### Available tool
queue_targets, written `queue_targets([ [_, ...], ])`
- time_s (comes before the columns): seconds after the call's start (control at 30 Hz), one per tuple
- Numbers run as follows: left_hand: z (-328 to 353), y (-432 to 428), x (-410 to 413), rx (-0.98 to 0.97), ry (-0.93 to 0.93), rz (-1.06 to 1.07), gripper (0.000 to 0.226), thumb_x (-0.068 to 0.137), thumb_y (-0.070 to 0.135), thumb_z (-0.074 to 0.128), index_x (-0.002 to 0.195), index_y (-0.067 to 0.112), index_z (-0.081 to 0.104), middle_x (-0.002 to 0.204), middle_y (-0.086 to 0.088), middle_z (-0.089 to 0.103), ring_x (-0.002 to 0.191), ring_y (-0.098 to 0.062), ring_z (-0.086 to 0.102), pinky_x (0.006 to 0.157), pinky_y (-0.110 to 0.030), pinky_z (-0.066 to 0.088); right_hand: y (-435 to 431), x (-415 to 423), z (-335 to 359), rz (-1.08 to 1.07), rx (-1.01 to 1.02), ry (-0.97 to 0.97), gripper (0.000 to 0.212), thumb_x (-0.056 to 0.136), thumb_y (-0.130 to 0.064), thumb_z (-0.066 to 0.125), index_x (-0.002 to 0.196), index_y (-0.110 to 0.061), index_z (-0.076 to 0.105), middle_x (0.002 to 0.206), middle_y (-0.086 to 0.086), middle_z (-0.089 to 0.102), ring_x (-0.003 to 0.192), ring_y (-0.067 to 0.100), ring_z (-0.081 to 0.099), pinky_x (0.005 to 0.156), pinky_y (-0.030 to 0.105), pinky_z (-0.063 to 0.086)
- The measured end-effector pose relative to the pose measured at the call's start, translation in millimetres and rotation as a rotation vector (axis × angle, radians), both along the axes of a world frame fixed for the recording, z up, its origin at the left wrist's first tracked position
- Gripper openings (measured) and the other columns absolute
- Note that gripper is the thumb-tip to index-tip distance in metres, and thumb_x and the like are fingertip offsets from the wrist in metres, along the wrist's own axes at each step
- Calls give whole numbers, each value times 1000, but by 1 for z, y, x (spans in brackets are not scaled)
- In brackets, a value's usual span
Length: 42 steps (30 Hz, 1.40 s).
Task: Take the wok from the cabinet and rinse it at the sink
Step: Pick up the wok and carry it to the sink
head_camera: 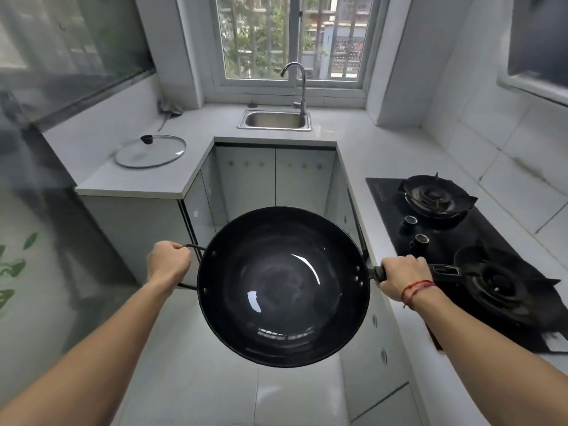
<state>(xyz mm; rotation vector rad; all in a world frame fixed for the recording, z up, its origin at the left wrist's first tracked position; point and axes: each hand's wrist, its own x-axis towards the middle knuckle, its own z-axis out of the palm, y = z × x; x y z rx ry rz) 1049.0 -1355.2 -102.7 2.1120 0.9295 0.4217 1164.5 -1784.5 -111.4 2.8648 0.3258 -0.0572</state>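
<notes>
While I watch from the head camera, the wok (282, 287) hangs in the air in front of the person, mouth up, over the floor (215, 379) between the two runs of counter (101, 139). It is well short of the sink (276, 120), which sits at the far end under the window (289, 35) with its faucet (302, 84) arched over the basin.

I see the left hand (167, 262) clenched around the loop handle (194, 247). Its fingers curl under the wire, so only the two ends of the loop show. The right hand (399, 276) grips the long handle (445, 269) near the bowl. The handle's tail runs out over the near burner of the stove (390, 204), dark on dark, and I can barely trace its end. A red string (415, 289) circles that wrist.

The wok's inside is glossy with bright reflections, so I cannot tell whether it is wet or dry. Its underside is out of sight, and it blocks part of the cabinet doors (276, 179) behind it.

A glass lid (150, 152) lies flat on the left counter. A thin utensil (167, 113) leans in the back corner, too small for me to identify. The left edge is smeared and blurred, and the right arm cuts off the stove's near corner.
</notes>
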Motion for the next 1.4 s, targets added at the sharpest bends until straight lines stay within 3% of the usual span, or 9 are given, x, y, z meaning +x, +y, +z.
queue_targets([
  [0.33, -17, 46, 77, -59, 8, 38, 30, 78, 2, 51, 50, 10, 45, 49, -9, 43, 48, -24, 38, 49, -31, 34, 50, 97, -23, 17, -12, 38, 15, 84, -37, 51, 90, -28, 61, 92, -4, 68, 93, 22, 61, 79, 35, 36],
  [0.7, -9, 132, 248, -95, -13, -9, 35, 82, 0, 50, 54, 14, 36, 49, -4, 33, 50, -22, 32, 49, -32, 26, 143, 246, -7, -46, -37, 25, 16, 85, -36, 50, 92, -29, 63, 95, -4, 68, 98, 23, 62, 86, 35, 40],
  [0.87, -7, 158, 309, -101, 8, -35, 40, 81, 0, 51, 52, 16, 29, 47, -2, 28, 51, -21, 27, 52, -33, 22, 168, 305, -4, -57, -47, 23, 15, 84, -37, 52, 90, -28, 62, 94, -4, 69, 97, 23, 62, 82, 35, 38],
  [1.27, -23, 198, 463, -127, 40, -1, 36, 80, 2, 51, 52, 15, 34, 49, -2, 33, 53, -23, 34, 54, -34, 30, 211, 467, -17, -38, -63, 48, 16, 85, -38, 52, 93, -27, 60, 98, -3, 70, 100, 25, 63, 84, 35, 38],
  [1.4, -24, 208, 535, -153, 35, 27, 27, 79, 1, 50, 54, 11, 43, 54, -7, 40, 55, -23, 37, 55, -35, 33, 222, 542, -17, -17, -53, 38, 18, 86, -40, 52, 93, -26, 61, 98, -3, 71, 100, 24, 63, 82, 34, 36],
])
